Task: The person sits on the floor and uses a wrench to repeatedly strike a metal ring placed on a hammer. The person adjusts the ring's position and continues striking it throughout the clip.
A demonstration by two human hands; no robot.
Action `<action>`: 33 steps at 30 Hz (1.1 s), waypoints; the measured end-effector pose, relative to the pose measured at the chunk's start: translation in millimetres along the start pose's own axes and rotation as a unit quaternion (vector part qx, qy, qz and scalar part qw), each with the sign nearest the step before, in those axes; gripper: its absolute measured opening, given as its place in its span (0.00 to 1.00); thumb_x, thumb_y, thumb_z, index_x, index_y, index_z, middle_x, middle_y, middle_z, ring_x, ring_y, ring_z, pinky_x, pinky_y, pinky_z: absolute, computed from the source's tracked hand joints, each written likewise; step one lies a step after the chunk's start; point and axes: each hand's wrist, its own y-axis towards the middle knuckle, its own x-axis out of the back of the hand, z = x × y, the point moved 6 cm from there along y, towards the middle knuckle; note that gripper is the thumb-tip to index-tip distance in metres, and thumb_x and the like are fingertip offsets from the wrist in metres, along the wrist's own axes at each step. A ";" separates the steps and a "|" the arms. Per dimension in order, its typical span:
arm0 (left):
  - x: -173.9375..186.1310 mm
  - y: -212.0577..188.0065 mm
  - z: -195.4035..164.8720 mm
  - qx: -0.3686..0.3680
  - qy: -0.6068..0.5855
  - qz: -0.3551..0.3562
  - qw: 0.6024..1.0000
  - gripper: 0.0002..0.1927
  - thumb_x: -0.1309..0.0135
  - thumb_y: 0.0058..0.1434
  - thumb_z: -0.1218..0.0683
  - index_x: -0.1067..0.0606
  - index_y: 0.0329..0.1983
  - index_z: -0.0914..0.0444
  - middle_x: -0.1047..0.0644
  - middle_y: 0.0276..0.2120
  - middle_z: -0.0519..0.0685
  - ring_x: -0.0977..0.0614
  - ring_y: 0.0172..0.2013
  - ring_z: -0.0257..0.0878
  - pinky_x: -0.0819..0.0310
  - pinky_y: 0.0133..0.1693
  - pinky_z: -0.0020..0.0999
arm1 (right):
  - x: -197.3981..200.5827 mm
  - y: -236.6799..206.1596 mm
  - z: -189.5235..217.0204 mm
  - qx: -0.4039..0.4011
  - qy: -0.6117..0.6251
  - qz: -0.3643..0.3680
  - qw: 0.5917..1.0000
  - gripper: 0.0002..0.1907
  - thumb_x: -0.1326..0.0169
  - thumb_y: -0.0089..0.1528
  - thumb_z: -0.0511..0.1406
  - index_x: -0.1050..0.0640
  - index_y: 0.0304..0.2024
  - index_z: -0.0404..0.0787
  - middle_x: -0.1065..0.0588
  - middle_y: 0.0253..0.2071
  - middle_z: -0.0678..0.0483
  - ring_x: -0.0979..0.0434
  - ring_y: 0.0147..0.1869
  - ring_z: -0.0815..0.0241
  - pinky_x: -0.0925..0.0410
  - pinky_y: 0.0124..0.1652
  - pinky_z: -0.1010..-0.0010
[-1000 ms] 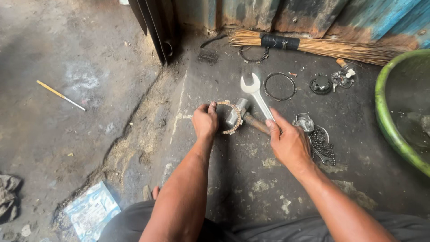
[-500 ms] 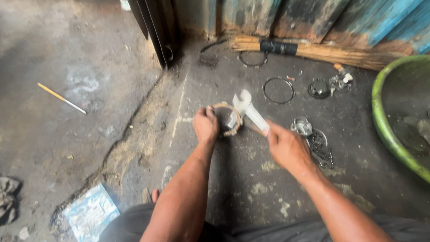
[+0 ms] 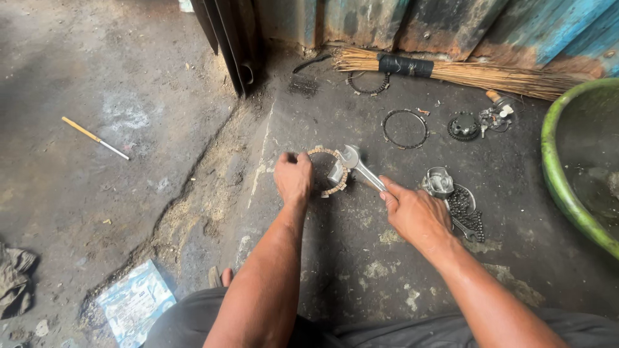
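Now right hand [image 3: 416, 216] fingers wrap the wrench [image 3: 358, 169]; left hand [image 3: 293, 177] fingers clutch the toothed ring [image 3: 330, 173].

left hand [image 3: 293, 177]: fist closed, knuckles up | right hand [image 3: 416, 212]: closed grip, forefinger extended | arms outstretched

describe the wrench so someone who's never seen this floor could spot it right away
Start at the straw broom lying along the blue wall, then come down the dark floor to the two hands. The wrench is the shiny silver bar gripped by the right hand, its head at the toothed ring under the left hand. Nearby parts are round; it alone is long and straight.
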 end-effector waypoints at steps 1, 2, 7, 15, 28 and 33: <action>-0.3 2.3 -2.4 -0.027 -0.016 0.007 0.999 0.19 0.47 0.60 0.47 0.21 0.46 0.66 0.19 0.43 0.63 0.17 0.47 0.57 0.26 0.52 0.47 | 2.4 0.4 1.9 0.022 -0.007 -0.025 0.999 0.23 0.55 0.68 0.48 0.30 0.67 0.66 0.19 0.27 0.46 0.19 0.30 0.46 0.26 0.37 0.53; -1.9 3.9 -5.1 -0.054 -0.034 0.016 0.998 0.20 0.46 0.60 0.46 0.21 0.47 0.65 0.19 0.44 0.63 0.17 0.48 0.57 0.26 0.52 0.46 | 5.2 0.4 3.7 0.043 -0.015 -0.050 0.998 0.23 0.54 0.67 0.48 0.29 0.66 0.66 0.20 0.27 0.46 0.19 0.30 0.45 0.27 0.37 0.52; -18.2 4.2 -1.7 -0.038 -0.029 0.072 0.996 0.20 0.46 0.64 0.43 0.19 0.47 0.62 0.17 0.43 0.60 0.17 0.48 0.53 0.26 0.52 0.45 | 11.2 -0.2 2.8 0.046 -0.002 -0.060 0.997 0.25 0.53 0.67 0.46 0.30 0.68 0.62 0.22 0.23 0.46 0.20 0.27 0.46 0.27 0.34 0.53; -16.6 1.9 -1.1 -0.036 -0.030 0.070 0.996 0.18 0.46 0.65 0.46 0.19 0.47 0.63 0.17 0.41 0.61 0.16 0.46 0.53 0.25 0.51 0.45 | -1.4 -0.6 3.0 0.030 0.074 -0.055 0.995 0.23 0.58 0.71 0.44 0.31 0.69 0.60 0.26 0.17 0.52 0.27 0.16 0.53 0.29 0.20 0.59; -13.4 1.9 -7.5 -0.068 -0.014 0.072 0.995 0.18 0.45 0.64 0.46 0.19 0.45 0.65 0.17 0.40 0.62 0.16 0.46 0.54 0.25 0.51 0.45 | 3.9 1.7 -3.5 0.049 0.046 -0.070 0.995 0.22 0.51 0.68 0.44 0.26 0.64 0.55 0.35 0.08 0.59 0.38 0.10 0.65 0.40 0.14 0.67; -13.0 1.2 -3.5 -0.055 -0.023 0.072 0.996 0.17 0.44 0.64 0.46 0.19 0.45 0.64 0.17 0.40 0.62 0.15 0.45 0.54 0.25 0.51 0.45 | 21.6 -4.8 1.7 0.154 0.155 -0.253 0.942 0.21 0.51 0.69 0.43 0.26 0.65 0.50 0.32 0.11 0.62 0.35 0.12 0.68 0.39 0.15 0.67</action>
